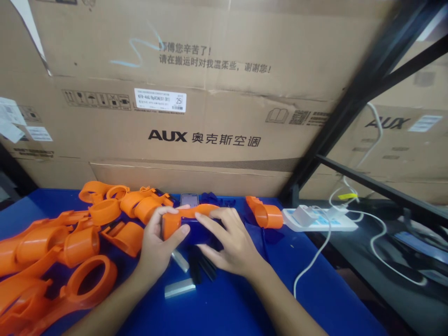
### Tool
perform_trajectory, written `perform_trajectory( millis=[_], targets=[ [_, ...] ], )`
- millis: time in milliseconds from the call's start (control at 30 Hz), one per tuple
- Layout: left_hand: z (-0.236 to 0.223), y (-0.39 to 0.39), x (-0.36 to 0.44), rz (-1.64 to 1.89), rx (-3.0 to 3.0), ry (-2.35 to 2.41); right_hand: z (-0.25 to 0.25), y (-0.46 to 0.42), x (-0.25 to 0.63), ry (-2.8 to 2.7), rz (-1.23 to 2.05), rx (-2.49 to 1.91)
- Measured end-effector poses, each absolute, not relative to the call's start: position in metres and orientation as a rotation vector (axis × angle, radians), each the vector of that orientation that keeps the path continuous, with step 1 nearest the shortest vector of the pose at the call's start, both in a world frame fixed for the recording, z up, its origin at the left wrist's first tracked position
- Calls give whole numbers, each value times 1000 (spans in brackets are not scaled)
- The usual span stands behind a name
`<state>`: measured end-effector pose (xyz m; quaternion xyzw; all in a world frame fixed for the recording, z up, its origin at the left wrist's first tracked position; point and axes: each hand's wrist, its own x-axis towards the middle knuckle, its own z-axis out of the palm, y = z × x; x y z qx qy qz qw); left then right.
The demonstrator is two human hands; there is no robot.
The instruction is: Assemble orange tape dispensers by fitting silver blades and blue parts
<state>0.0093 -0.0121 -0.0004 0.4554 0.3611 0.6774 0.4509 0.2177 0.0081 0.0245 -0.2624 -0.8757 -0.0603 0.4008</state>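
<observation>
Both hands hold an orange plastic part [171, 227] with a dark blue piece [192, 229] against its near side, above the blue tabletop. My left hand [157, 240] is closed around its left end, the thumb pressed on the front where orange meets blue. My right hand [233, 238] grips the right end, fingers on top and thumb near the lower edge of the blue piece. Beneath the hands lie two silver metal bars [179, 288] and some black strips [207, 266], partly hidden.
Several orange ring-shaped plastic parts [82, 245] are piled at the left. Another orange part [268, 215] lies beside a white power strip [320, 223] with cables. A phone-like device [189, 200] sits behind the hands. Large cardboard boxes [210, 107] and a black metal frame [336, 112] stand behind.
</observation>
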Motion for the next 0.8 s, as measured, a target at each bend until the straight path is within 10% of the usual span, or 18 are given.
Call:
perform_trajectory(
  millis=[500, 800],
  targets=[
    [-13, -14, 19, 1358, 1015, 734, 22, 16, 204, -1624, 1157, -908],
    [1, -7, 18, 1645, 706, 836, 29, 13, 206, -1509, 1374, -789]
  ],
)
